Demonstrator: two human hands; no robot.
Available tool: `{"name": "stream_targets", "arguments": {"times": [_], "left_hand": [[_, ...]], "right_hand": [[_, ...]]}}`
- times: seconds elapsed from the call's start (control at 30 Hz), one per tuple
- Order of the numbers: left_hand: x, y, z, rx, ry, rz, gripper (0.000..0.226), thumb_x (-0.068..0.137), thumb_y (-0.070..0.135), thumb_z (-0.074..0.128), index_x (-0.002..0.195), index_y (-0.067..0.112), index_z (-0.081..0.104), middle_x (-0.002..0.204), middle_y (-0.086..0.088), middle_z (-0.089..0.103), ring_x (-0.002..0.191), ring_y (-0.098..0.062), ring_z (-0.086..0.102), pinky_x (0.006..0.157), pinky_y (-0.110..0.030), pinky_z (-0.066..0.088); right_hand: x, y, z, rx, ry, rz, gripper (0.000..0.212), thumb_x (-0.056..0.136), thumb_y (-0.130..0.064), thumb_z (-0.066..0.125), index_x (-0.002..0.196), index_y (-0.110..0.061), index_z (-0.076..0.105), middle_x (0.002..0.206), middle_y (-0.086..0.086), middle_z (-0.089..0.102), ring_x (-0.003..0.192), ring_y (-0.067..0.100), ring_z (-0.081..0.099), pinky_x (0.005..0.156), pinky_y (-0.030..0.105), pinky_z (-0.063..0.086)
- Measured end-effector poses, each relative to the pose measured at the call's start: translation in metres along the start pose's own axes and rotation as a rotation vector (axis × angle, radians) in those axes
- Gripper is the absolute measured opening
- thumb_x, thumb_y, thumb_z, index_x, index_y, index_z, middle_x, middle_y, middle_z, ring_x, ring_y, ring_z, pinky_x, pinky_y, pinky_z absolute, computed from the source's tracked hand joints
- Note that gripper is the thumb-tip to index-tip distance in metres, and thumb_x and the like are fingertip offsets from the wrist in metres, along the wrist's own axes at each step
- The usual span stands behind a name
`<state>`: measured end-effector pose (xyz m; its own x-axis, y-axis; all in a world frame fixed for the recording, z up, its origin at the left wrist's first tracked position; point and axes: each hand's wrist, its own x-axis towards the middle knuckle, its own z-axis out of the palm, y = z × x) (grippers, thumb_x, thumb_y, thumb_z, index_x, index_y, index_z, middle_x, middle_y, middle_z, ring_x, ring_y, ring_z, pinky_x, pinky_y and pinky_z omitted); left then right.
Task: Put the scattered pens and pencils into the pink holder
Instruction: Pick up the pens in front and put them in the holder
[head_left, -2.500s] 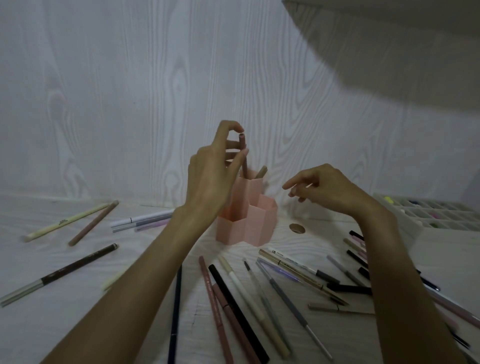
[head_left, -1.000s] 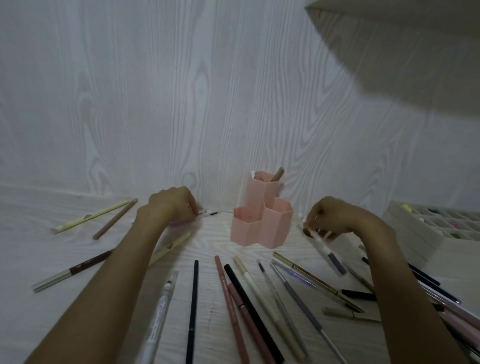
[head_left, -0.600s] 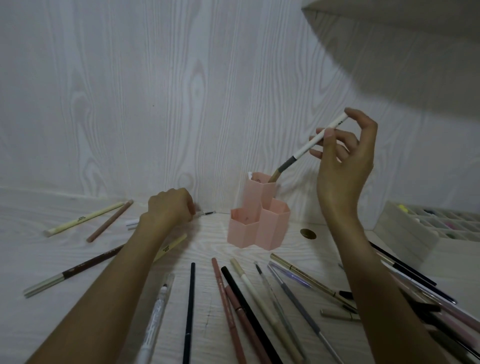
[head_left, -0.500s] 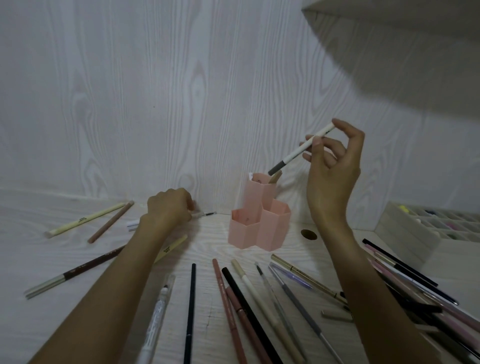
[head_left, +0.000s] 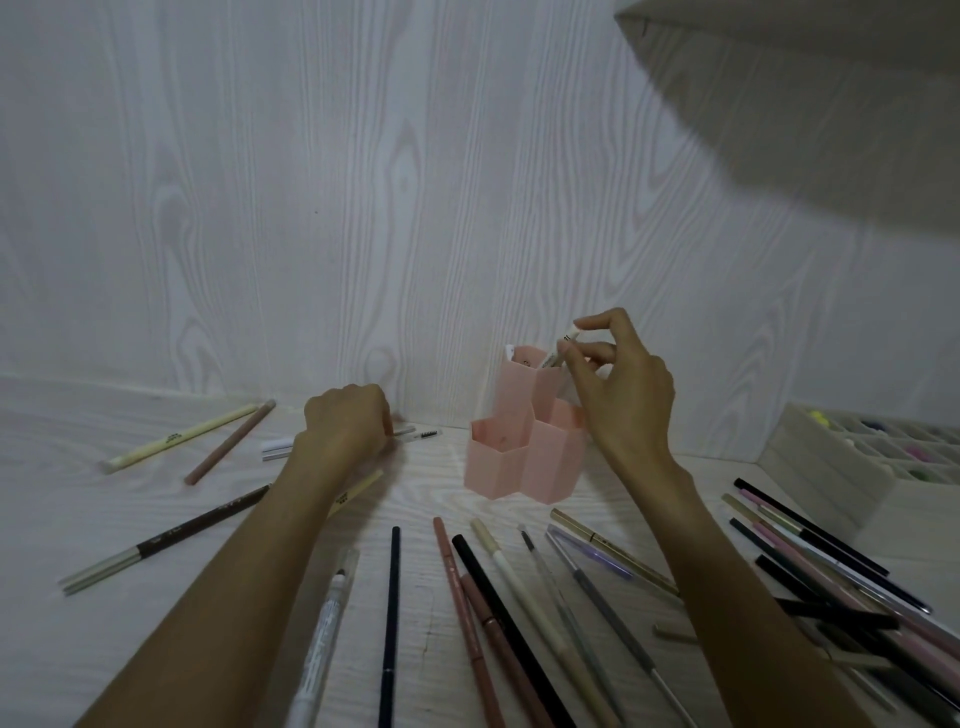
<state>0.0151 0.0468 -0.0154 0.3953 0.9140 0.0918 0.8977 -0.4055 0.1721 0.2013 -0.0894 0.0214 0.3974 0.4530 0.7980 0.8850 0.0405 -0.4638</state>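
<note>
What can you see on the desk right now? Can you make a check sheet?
Surface: pale wood-grain desk, pens spread all over.
Job's things: pink holder upright near the wall; white pen going into its tall back compartment; many pens and pencils lie loose in front.
Clutter: compartment tray at the right edge.
Grippers: right hand pinches the white pen; left hand closed over thin pens on the desk.
Cables: nothing seen.
Surroundings: white wood-grain wall; a shelf overhead at right.

Pale wood-grain table (head_left: 426, 499) bears pink holder (head_left: 511, 470) (upright), scattered pens (head_left: 493, 613).
</note>
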Motion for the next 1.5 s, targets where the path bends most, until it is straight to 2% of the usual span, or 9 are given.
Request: {"name": "stream_targets", "arguments": {"times": [0.17,0.3,0.6,0.73,0.87,1.0,1.13,1.37,1.5], "left_hand": [[-0.001,0.001,-0.005,0.032,0.012,0.015,0.023,0.092,0.028,0.058,0.111,0.019,0.067,0.110,-0.002,0.068,0.101,-0.021,0.063,0.076,-0.026,0.038],[-0.001,0.002,-0.019,-0.070,0.075,-0.019,0.028,0.092,0.032,0.058,0.113,0.015,0.068,0.111,-0.007,0.068,0.100,-0.026,0.063,0.074,-0.027,0.039],[-0.016,0.013,-0.073,-0.718,0.505,0.122,0.026,0.090,0.035,0.060,0.111,0.021,0.068,0.102,0.003,0.072,0.093,-0.013,0.067,0.086,-0.028,0.049],[-0.030,0.039,-0.094,-1.279,0.640,0.347,0.017,0.090,0.021,0.063,0.104,0.013,0.065,0.097,-0.006,0.072,0.090,-0.012,0.070,0.083,-0.029,0.058],[-0.035,0.077,-0.085,-1.545,0.619,0.415,0.013,0.092,0.013,0.062,0.100,0.006,0.056,0.095,-0.009,0.070,0.092,-0.016,0.070,0.078,-0.025,0.058],[-0.027,0.096,-0.054,-1.361,0.579,0.392,0.014,0.091,0.021,0.064,0.097,0.015,0.054,0.092,0.009,0.067,0.085,0.005,0.066,0.084,-0.021,0.055],[-0.018,0.092,-0.042,-1.171,0.561,0.349,0.011,0.090,0.029,0.063,0.094,0.024,0.055,0.084,0.022,0.061,0.068,0.023,0.058,0.064,0.001,0.044],[-0.009,0.088,-0.022,-0.856,0.317,0.261,0.018,0.086,0.043,0.063,0.094,0.027,0.065,0.101,0.010,0.066,0.096,-0.006,0.061,0.073,-0.022,0.046],[-0.007,0.091,-0.011,-0.702,0.392,0.309,0.032,0.090,0.043,0.057,0.106,0.020,0.071,0.121,0.003,0.060,0.118,-0.016,0.046,0.079,-0.024,0.035]], "right_hand": [[0.001,0.003,0.003,-0.224,-0.011,-0.062,0.019,0.086,-0.033,0.064,0.101,-0.023,0.069,0.100,-0.001,0.069,0.088,0.008,0.046,0.058,0.015,0.026],[0.001,0.003,0.005,-0.402,-0.082,-0.167,0.016,0.087,-0.023,0.063,0.097,-0.021,0.075,0.119,0.004,0.060,0.109,0.024,0.048,0.078,0.030,0.032],[0.003,0.001,0.000,-0.425,-0.298,-0.191,0.038,0.086,-0.003,0.054,0.118,-0.021,0.065,0.146,0.009,0.040,0.132,0.031,0.032,0.099,0.041,0.029],[0.012,0.000,-0.017,-0.273,-0.245,-0.086,0.033,0.092,-0.009,0.048,0.118,-0.023,0.062,0.132,0.003,0.053,0.122,0.020,0.042,0.097,0.033,0.034],[0.028,0.003,-0.050,-0.137,-0.374,0.158,0.027,0.092,-0.015,0.048,0.095,-0.030,0.070,0.094,-0.004,0.071,0.085,0.012,0.064,0.081,0.034,0.052],[0.035,0.008,-0.072,-0.132,-0.507,0.216,0.025,0.090,-0.013,0.050,0.095,-0.027,0.070,0.085,-0.003,0.072,0.074,0.010,0.067,0.077,0.032,0.053],[0.038,0.011,-0.077,-0.129,-0.605,0.257,0.024,0.091,-0.011,0.051,0.099,-0.022,0.070,0.086,0.000,0.072,0.073,0.010,0.067,0.066,0.020,0.048],[0.034,0.014,-0.073,-0.177,-0.974,0.370,0.019,0.093,-0.016,0.054,0.107,-0.019,0.066,0.093,0.001,0.070,0.074,0.010,0.064,0.063,0.019,0.047],[0.032,0.018,-0.068,-0.204,-1.075,0.406,0.020,0.093,-0.018,0.054,0.110,-0.018,0.065,0.089,-0.002,0.067,0.073,0.008,0.062,0.066,0.019,0.047]]}}
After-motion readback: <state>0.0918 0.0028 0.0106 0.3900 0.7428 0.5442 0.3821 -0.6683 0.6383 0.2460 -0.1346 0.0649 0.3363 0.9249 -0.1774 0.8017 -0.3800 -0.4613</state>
